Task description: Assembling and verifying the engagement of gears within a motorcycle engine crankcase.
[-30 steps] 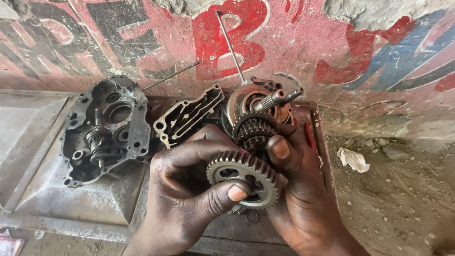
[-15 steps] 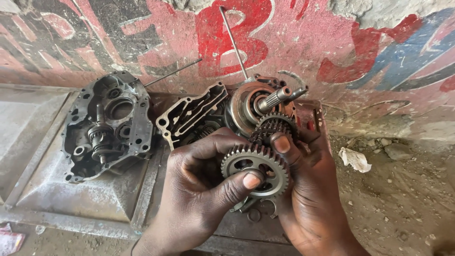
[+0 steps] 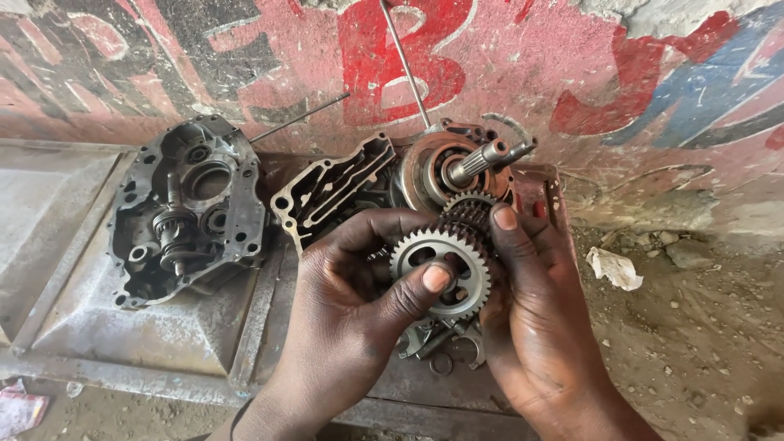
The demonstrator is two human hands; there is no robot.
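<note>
Both hands hold a greasy stack of metal gears (image 3: 445, 265) in the middle of the head view. My left hand (image 3: 351, 318) wraps it from the left, its thumb pressed on the face of the large front gear. My right hand (image 3: 535, 310) cups the stack from the right, with the forefinger laid over the smaller gears behind. Just beyond the stack lies an engine crankcase half (image 3: 425, 175) with a splined shaft (image 3: 482, 159) sticking out.
A second dark crankcase half (image 3: 192, 212) lies to the left on a dented metal sheet (image 3: 98, 327). Small rings and forks (image 3: 445, 347) lie under my hands. A thin rod (image 3: 404, 61) leans on the painted wall (image 3: 572, 73). Dirt ground with crumpled paper (image 3: 616, 268) is at right.
The gear stack and both hands have shifted slightly up and right, closer to the shaft. My left thumb has slid across the face of the big gear.
</note>
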